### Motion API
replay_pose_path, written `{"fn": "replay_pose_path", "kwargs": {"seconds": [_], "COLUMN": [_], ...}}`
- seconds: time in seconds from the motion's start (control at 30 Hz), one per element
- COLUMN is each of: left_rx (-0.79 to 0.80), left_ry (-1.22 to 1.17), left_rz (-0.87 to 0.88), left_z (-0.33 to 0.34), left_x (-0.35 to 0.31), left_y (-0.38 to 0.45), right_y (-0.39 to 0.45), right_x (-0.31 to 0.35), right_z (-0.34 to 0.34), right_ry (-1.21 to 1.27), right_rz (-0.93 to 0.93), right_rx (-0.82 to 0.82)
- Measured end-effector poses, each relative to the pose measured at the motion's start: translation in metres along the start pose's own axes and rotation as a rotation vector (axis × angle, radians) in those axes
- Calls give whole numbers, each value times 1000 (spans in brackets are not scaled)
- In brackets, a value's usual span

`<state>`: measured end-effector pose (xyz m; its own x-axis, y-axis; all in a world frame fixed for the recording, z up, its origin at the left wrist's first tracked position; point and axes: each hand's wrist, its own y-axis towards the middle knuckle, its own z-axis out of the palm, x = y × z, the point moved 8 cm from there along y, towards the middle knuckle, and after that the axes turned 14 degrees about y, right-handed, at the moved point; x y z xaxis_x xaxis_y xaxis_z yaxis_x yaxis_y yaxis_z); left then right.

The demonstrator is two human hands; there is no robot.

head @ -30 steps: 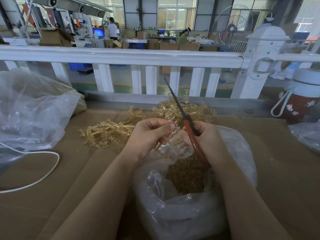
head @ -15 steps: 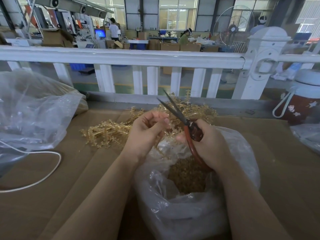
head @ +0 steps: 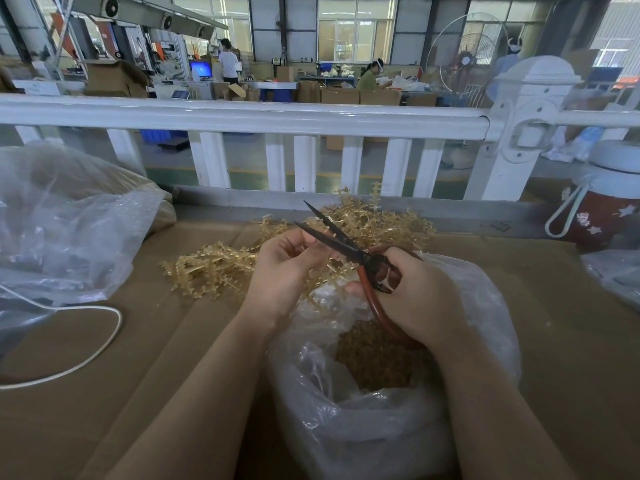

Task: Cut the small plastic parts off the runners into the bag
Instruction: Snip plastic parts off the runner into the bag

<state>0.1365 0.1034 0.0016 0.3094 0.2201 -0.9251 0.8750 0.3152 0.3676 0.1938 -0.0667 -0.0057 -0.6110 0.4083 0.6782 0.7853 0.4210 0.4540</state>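
Observation:
My right hand (head: 415, 296) grips the red handles of a pair of scissors (head: 341, 242), whose dark blades are spread apart and point up-left. My left hand (head: 287, 271) pinches a pale yellow runner (head: 323, 277) at the blades, just above the clear plastic bag (head: 363, 427). The bag's mouth is open and a heap of small amber cut parts (head: 374, 362) lies inside. A pile of uncut yellow runners (head: 214, 268) is spread on the brown cardboard behind both hands.
A large crumpled clear bag (head: 62, 233) fills the left side, with a white cord (head: 86, 355) looping below it. A red and white flask (head: 602, 209) stands at the right by another plastic bag (head: 616, 275). A white railing (head: 242, 116) borders the far edge.
The scissor blades, shut and pointing steeply up a second ago, have spread and tilted toward my left hand. My left hand has lifted the runner slightly toward the blades.

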Motion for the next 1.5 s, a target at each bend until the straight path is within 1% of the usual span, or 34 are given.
{"fn": "replay_pose_path", "kwargs": {"seconds": [0.2, 0.63, 0.73, 0.87, 0.97, 1.13, 1.23, 1.37, 1.5], "left_rx": [-6, 3, -22, -93, -95, -8, 46, 41, 34], "left_ry": [-44, -96, -82, -105, -117, -43, -27, -56, -50], "left_rz": [-8, -41, -77, -129, -133, -138, -125, -130, -96], "left_z": [-1, -1, -3, -10, -12, 0, 9, 13, 13], "left_x": [-1, 4, 9, 14, 14, 14, 11, 9, 5], "left_y": [0, 0, 1, 2, 3, 0, 0, 0, -2], "right_y": [0, -1, 0, 1, 2, 3, 6, 8, 9], "right_x": [1, 1, -1, -5, -8, -9, -13, -13, -12], "right_z": [-3, -2, 1, 4, 2, -6, -1, 11, 9], "right_ry": [-39, -24, -19, 6, 83, 316, 424, 505, 536], "right_rz": [-26, -7, 16, 29, 71, 117, 154, 161, 180], "right_rx": [-43, -28, 10, 38, -7, -117, -83, -3, -19]}}
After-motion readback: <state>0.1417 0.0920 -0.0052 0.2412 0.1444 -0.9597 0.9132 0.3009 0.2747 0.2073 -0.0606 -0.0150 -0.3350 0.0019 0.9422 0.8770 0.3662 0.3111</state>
